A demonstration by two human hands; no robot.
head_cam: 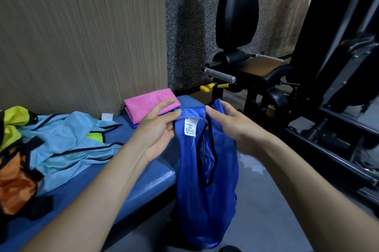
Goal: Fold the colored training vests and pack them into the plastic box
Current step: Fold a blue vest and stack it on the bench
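A royal blue training vest (pixel 205 200) with black trim and a white care label hangs in the air past the end of the blue padded bench (pixel 143 182). My left hand (pixel 158 128) pinches its top hem beside the label. My right hand (pixel 233 126) grips the vest's other top edge. A folded pink vest (pixel 147 104) lies at the bench's far end, behind my left hand. Unfolded on the bench's left part lie a light blue vest (pixel 67 145), a yellow-green vest (pixel 14 120) and an orange vest (pixel 14 188). No plastic box is in view.
A wood-grain wall panel (pixel 82 36) stands directly behind the bench. To the right sits a black gym machine (pixel 256 63) with a padded seat, grey handle and yellow knob. Grey floor (pixel 266 210) lies under the hanging vest.
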